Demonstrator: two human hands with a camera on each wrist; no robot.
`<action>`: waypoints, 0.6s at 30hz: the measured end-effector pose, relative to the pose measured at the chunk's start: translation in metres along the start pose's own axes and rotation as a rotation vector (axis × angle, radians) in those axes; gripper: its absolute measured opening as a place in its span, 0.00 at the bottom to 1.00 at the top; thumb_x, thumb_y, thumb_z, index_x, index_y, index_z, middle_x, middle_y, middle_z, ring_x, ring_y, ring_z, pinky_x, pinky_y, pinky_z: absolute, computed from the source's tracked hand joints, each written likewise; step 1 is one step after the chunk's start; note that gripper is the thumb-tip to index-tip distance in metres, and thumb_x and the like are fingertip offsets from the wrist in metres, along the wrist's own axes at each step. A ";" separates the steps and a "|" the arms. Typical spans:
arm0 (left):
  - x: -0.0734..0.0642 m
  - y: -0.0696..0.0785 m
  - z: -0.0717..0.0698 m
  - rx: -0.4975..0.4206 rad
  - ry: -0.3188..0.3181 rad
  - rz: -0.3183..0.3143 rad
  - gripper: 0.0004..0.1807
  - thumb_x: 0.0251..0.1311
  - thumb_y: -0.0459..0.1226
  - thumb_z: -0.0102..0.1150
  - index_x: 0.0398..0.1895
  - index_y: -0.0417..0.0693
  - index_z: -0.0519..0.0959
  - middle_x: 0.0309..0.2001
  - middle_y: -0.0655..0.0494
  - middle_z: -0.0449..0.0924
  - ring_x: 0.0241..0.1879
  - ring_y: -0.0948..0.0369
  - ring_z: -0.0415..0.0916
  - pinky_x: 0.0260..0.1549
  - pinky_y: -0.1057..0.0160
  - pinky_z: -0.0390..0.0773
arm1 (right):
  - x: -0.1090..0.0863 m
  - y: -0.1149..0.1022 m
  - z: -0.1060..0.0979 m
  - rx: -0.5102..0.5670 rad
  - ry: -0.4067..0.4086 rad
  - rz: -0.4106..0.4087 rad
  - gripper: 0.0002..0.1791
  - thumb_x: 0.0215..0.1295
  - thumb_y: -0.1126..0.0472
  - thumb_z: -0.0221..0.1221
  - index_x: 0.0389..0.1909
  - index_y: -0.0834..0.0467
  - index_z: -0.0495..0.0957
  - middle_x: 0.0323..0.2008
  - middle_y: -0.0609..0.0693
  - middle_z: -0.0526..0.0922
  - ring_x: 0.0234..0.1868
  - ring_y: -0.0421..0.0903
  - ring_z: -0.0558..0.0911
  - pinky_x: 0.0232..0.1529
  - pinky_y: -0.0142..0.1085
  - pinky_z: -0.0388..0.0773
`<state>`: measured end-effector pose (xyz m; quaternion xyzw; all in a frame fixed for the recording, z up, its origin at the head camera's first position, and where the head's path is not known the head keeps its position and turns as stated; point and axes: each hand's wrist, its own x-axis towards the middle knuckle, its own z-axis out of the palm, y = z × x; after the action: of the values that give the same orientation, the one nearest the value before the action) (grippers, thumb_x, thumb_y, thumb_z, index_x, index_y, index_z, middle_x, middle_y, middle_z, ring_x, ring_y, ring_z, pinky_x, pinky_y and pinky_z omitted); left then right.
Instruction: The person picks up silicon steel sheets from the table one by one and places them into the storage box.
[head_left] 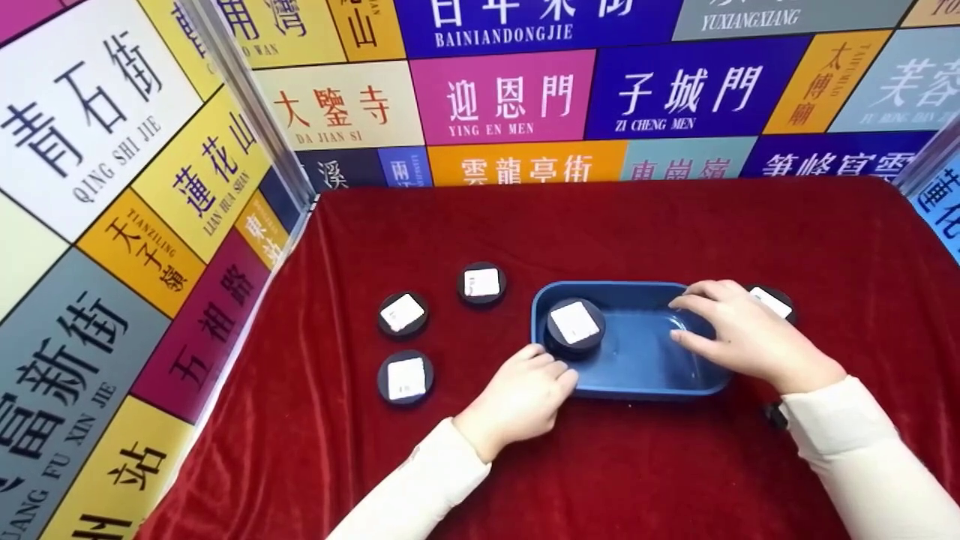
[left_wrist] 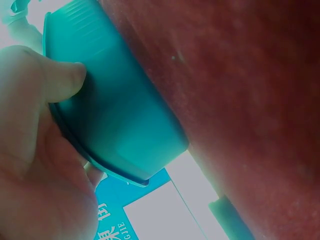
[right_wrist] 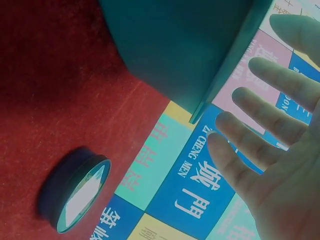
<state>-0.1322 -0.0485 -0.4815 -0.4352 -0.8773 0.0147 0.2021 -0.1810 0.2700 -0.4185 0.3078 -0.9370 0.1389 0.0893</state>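
A blue rectangular box [head_left: 637, 391] with rounded corners stands open-topped on the red cloth. My left hand [head_left: 525, 394] grips its near left rim; in the left wrist view the thumb [left_wrist: 65, 82] lies against the outer wall of the box [left_wrist: 112, 100]. Inside, at the left end, sits a black round disc [head_left: 576, 324] with a white square label, with more dark material under it. My right hand [head_left: 750, 330] hovers over the box's right end, and the right wrist view shows its fingers [right_wrist: 270, 112] spread and holding nothing.
Left of the box lie three similar labelled discs [head_left: 403, 313], [head_left: 481, 283], [head_left: 406, 379]. Another disc [head_left: 772, 301] is partly hidden behind the right hand; the right wrist view shows a disc [right_wrist: 82, 195] on the cloth. Panels with printed street names [head_left: 510, 97] enclose the table's back and left.
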 end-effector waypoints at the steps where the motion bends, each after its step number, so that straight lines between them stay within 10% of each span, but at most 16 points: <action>1: 0.000 0.000 0.000 0.000 -0.001 0.000 0.02 0.57 0.35 0.54 0.30 0.53 0.74 0.29 0.62 0.79 0.34 0.60 0.78 0.49 0.60 0.71 | -0.001 0.000 0.000 -0.001 -0.002 0.002 0.19 0.59 0.55 0.70 0.49 0.59 0.84 0.48 0.59 0.81 0.50 0.58 0.77 0.54 0.57 0.75; 18: 0.000 0.000 -0.001 0.009 0.005 0.006 0.02 0.57 0.35 0.54 0.29 0.53 0.74 0.28 0.62 0.78 0.33 0.60 0.77 0.49 0.60 0.71 | -0.004 0.003 0.000 -0.001 0.030 -0.007 0.19 0.58 0.56 0.70 0.50 0.58 0.83 0.48 0.58 0.81 0.50 0.57 0.79 0.52 0.54 0.76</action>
<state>-0.1320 -0.0488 -0.4801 -0.4368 -0.8754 0.0182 0.2062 -0.1796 0.2750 -0.4203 0.3090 -0.9345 0.1426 0.1042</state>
